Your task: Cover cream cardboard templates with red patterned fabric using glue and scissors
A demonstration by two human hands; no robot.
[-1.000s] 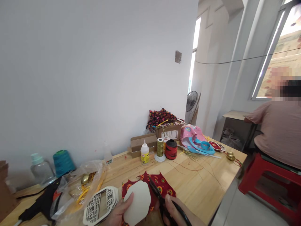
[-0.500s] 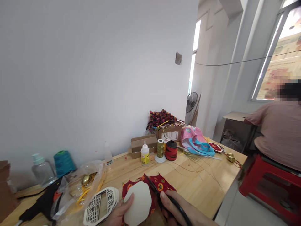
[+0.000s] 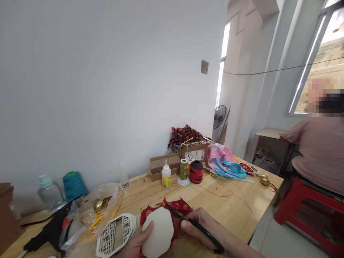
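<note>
My left hand (image 3: pixel 137 243) pinches a cream, scallop-edged board (image 3: pixel 158 231) together with red patterned fabric (image 3: pixel 146 212) that sticks out behind it in jagged points. In my right hand (image 3: pixel 199 224) is a pair of black-handled scissors (image 3: pixel 208 234). Their blades point up and left, at the fabric just right of the board's upper edge; how far the blades are apart I cannot tell. Left of my left hand lie cream lattice-cut frames (image 3: pixel 115 234), seemingly stacked.
A glue bottle (image 3: pixel 166 175), olive thread spool (image 3: pixel 183 169) and red thread cone (image 3: pixel 196 172) stand behind the fabric. A plastic bag (image 3: pixel 88 215) and black glue gun (image 3: pixel 51 229) lie left. At right, a person (image 3: pixel 319 154) sits on a red stool (image 3: pixel 309 211).
My right hand and the scissors have turned, the handles now lying lower and more to the right. The fabric flap on the right looks shorter. My left hand keeps its hold.
</note>
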